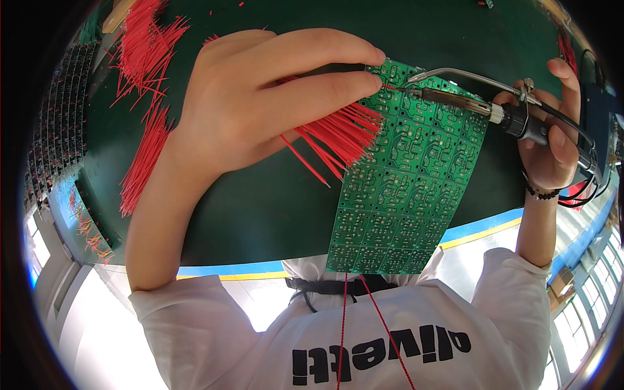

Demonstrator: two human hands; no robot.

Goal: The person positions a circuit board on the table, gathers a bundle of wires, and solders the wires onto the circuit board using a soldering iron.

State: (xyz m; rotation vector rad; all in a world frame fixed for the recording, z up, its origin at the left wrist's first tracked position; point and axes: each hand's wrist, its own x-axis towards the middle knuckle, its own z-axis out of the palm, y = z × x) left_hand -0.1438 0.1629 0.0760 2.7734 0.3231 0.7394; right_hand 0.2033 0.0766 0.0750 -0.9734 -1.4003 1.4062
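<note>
A green circuit board panel (406,175), divided into many small repeated boards, lies at the middle of the table and reaches past its near edge. My left hand (240,97) is closed on a bundle of red wires (344,133), which fans out under the palm over the panel's left side. Its thumb and finger tips touch the panel's far left corner, where a single wire end shows. In my right hand (556,140) is a soldering iron (455,101) with a thin curved metal tube (461,73) clamped along it. Iron tip and tube end meet beside that wire end.
Loose red wires (146,58) lie heaped at the far left, with another pile (146,159) beside my left forearm. Dark panels of components (62,130) stand along the left edge. Black cables (588,175) and a dark blue box (601,123) are at the right.
</note>
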